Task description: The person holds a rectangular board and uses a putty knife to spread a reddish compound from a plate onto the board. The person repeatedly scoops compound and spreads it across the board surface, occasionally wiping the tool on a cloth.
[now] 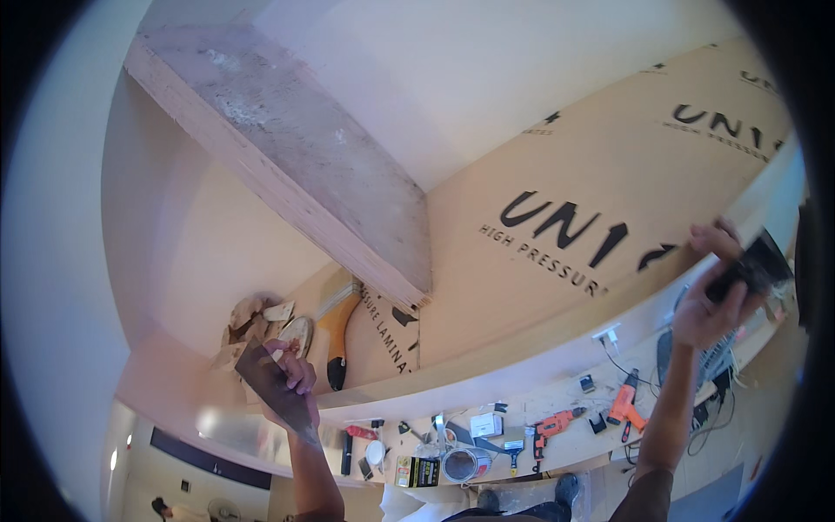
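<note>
At the lower left, my left hand grips a wide metal putty knife blade, held near a crumpled brown paper wrapping. Over at the right, my right hand holds a dark, flat scraper or filling knife, whose exact kind I cannot tell. Between the hands lies a printed brown protective sheet. A panel with a rough grey-pink face and a pale layered edge slants across the upper left. A hand saw with an orange handle rests just right of my left hand.
On a lower bench lie an orange drill, an orange heat gun, a paintbrush, an open tin and a black-yellow box. A plug and cable sit at the ledge. Another person is far off at lower left.
</note>
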Tool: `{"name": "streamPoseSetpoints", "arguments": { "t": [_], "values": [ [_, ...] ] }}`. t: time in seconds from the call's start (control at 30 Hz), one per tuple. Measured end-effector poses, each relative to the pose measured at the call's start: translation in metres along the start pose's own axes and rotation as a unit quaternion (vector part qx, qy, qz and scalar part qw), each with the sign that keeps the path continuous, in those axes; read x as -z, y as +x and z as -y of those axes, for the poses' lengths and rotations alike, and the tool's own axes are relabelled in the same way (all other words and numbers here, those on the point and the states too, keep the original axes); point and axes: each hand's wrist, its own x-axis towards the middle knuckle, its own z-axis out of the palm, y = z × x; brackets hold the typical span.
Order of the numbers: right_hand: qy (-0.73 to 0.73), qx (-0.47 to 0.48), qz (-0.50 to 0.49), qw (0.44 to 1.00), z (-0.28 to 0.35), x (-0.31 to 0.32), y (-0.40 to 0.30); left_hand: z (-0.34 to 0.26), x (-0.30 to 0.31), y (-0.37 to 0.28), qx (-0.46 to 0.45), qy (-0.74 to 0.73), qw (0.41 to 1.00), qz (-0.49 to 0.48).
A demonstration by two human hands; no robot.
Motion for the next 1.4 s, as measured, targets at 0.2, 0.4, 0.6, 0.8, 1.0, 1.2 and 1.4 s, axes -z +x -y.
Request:
{"name": "streamPoseSetpoints", "arguments": {
  "t": [0.2,0.4,0.6,0.8,1.0,1.2,1.4],
  "values": [
    [0.202,-0.112,0.007,0.973,-0.026,0.036,-0.029,-0.008,-0.030,0.005,-0.073,0.058,0.996,-0.001],
    [0.067,-0.084,0.075,0.991,-0.028,0.051,-0.029,-0.007,-0.030,0.009,-0.060,0.077,0.995,-0.008],
    [0.063,-0.099,0.069,0.991,-0.031,0.052,-0.030,-0.007,-0.026,0.005,-0.031,0.098,0.995,-0.008],
    [0.039,-0.118,0.065,0.990,-0.027,0.053,-0.021,-0.009,-0.028,0.010,-0.010,0.069,0.997,0.033],
    [0.057,-0.101,-0.044,0.992,-0.027,0.041,-0.017,-0.009,-0.018,0.004,0.053,0.082,0.995,-0.016],
    [0.055,-0.187,-0.061,0.979,0.033,0.010,0.006,-0.013,-0.009,0.003,0.089,-0.008,0.996,0.023],
    [0.032,-0.160,0.009,0.987,0.139,-0.013,-0.070,-0.024,0.015,-0.031,0.062,-0.020,0.996,-0.060]
  ]
}}
